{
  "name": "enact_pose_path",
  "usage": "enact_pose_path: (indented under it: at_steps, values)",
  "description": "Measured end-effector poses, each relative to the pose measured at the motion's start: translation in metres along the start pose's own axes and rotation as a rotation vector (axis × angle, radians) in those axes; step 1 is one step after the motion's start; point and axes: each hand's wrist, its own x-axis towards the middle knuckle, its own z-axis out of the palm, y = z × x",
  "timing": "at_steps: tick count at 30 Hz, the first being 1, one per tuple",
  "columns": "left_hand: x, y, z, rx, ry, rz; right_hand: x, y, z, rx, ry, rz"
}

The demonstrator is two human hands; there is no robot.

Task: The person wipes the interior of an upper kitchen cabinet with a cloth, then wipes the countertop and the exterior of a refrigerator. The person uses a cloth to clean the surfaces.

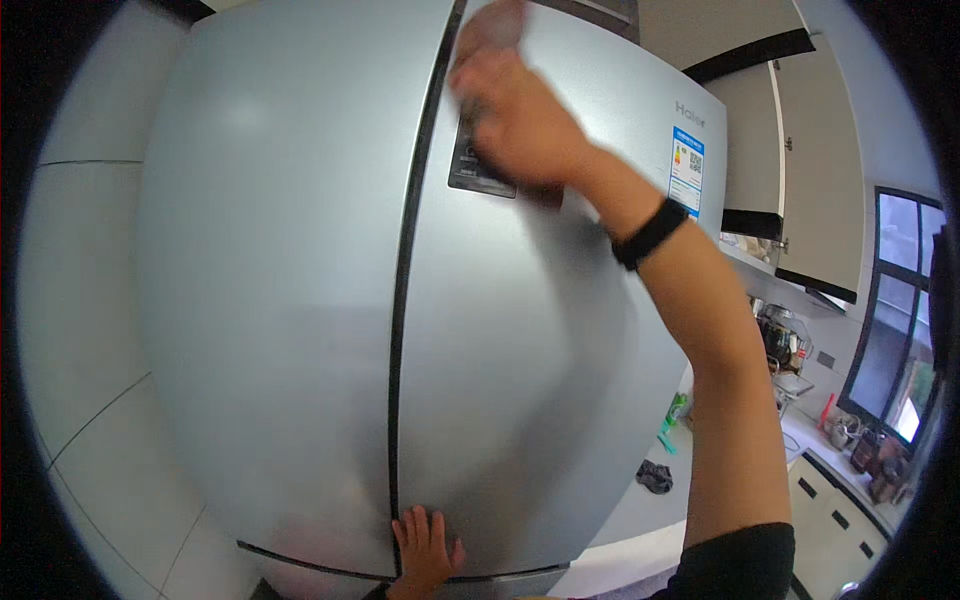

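Observation:
A silver Haier refrigerator [300, 300] fills most of the view, with a dark vertical gap between its two upper doors. My right hand [525, 120], blurred, is against the upper part of the right door, over the dark control panel [480, 176]. It presses on what looks like a brownish cloth [495, 30], which shows above the fingers and also below the palm. A black band [651, 234] circles that wrist. Low down, my left hand [425, 544] rests on the right door beside the gap, fingers up and slightly apart, holding nothing.
Wall cabinets [817, 165], one door ajar, hang at the right above a worktop [645, 510]. A crumpled black item [655, 477] lies there. Glass jars and other kitchen items stand farther back near a dark-framed window [896, 315]. A tiled wall [82, 262] is at the left.

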Motion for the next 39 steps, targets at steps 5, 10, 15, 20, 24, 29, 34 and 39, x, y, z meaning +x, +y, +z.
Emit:
enact_pose_path:
  at_steps: [5,10,15,20,24,29,34,39]
  values:
    - [0.005,0.0,-0.028,-0.261,-0.157,-0.031,-0.035,-0.052,-0.033,0.042,-0.322,-0.089]
    - [-0.001,0.004,-0.067,-0.366,-0.14,0.022,-0.007,0.068,-0.034,-0.272,-0.333,0.224]
    - [-0.042,0.007,-0.074,-0.456,-0.283,-0.094,0.036,0.048,-0.011,-0.331,-0.249,0.497]
    - [-0.089,-0.002,-0.051,-0.503,-0.259,-0.142,-0.018,-0.086,-0.009,-0.224,-0.298,0.293]
    - [-0.108,-0.01,-0.058,-0.583,-0.237,-0.188,-0.125,-0.211,0.001,0.169,-0.404,0.154]
    - [-0.122,-0.001,-0.071,-0.556,-0.295,-0.151,-0.286,-0.385,-0.025,0.286,-1.211,-0.195]
    - [-0.156,-0.015,-0.085,-0.563,-0.391,-0.24,-0.323,-0.375,-0.039,0.383,-1.094,-0.225]
    - [-0.167,-0.015,-0.095,-0.454,-0.348,-0.318,-0.221,-0.21,-0.05,-0.206,-0.48,0.358]
